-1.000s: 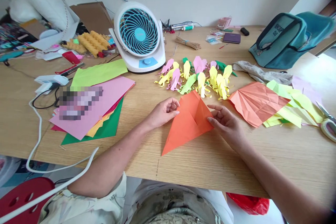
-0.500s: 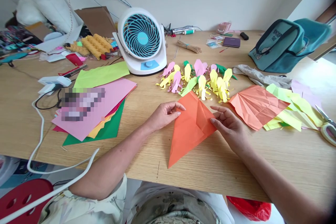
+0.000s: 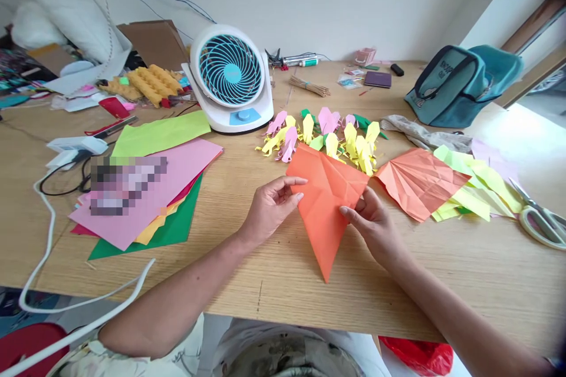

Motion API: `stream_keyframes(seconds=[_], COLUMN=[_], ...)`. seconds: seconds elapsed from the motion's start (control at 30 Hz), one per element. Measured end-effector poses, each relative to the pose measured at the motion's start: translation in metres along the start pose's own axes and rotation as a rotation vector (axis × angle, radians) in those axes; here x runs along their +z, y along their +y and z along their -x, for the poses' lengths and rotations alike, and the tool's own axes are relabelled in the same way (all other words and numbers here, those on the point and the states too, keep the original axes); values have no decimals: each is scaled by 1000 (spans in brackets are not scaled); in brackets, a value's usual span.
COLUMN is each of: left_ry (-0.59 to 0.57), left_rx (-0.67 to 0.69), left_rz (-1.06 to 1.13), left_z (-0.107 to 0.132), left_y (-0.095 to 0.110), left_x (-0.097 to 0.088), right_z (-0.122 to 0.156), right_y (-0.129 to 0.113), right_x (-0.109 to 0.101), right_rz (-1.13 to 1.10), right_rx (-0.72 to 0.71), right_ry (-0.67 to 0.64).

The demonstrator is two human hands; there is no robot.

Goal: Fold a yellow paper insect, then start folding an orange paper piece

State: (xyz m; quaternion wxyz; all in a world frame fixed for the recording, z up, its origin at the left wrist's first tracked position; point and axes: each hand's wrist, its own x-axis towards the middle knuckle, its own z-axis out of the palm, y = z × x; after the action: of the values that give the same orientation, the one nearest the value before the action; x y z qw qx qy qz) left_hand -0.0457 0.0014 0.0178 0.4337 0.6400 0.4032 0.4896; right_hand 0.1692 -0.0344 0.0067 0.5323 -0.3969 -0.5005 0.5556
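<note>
Between my two hands is a folded, creased sheet of orange paper (image 3: 325, 206), tilted above the table with a pointed end toward me. My left hand (image 3: 275, 203) pinches its left edge between thumb and fingers. On the opposite edge my right hand (image 3: 370, 218) grips it, thumb in front and fingers partly hidden behind. Just beyond lie several small yellow, pink and green cut-paper pieces (image 3: 332, 123) with curled strips. A second orange sheet (image 3: 422, 182), pleated with fan-like creases, rests on the table to the right of my right hand.
A white fan (image 3: 230, 73) stands at the back. Stacked coloured paper (image 3: 190, 159) lies left, near a power strip (image 3: 79, 144) and white cable. Scissors (image 3: 542, 218) and pale paper scraps (image 3: 486, 177) are at right, below a teal bag (image 3: 464, 85). A red stool (image 3: 33, 347) stands below.
The orange paper has turned in my hands, its long point swinging from lower left to straight toward me. My right hand has shifted its hold and the view has moved slightly.
</note>
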Motion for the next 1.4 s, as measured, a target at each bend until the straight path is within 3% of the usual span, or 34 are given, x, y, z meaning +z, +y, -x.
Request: stream_keyframes(seconds=[0.2,0.43,0.63,0.83,1.0,1.2,1.4], left_ry=[-134,-1,94,115,103,98,42], left_rx=[50,22,6,-48,-62,-48,-46], left_rz=[-30,-74,-80,-35,-22,-49,-37], left_z=[2,3,1,0,1,0,-3], left_y=[1,2,-1,-3,-6,-8,-11], left_x=[2,3,-1,-2,1,2,2], right_z=[5,6,2,1,0,-1,1], right_y=[2,3,1,4,6,8,10], right_x=[-3,-7,-12,-11,-8,-8,-11], right_rz=[21,122,76,22,-23,31,46], right_rx=[-46,-211,-68,72,106,55,-110], right_ry=[27,85,95,57,16,60,55])
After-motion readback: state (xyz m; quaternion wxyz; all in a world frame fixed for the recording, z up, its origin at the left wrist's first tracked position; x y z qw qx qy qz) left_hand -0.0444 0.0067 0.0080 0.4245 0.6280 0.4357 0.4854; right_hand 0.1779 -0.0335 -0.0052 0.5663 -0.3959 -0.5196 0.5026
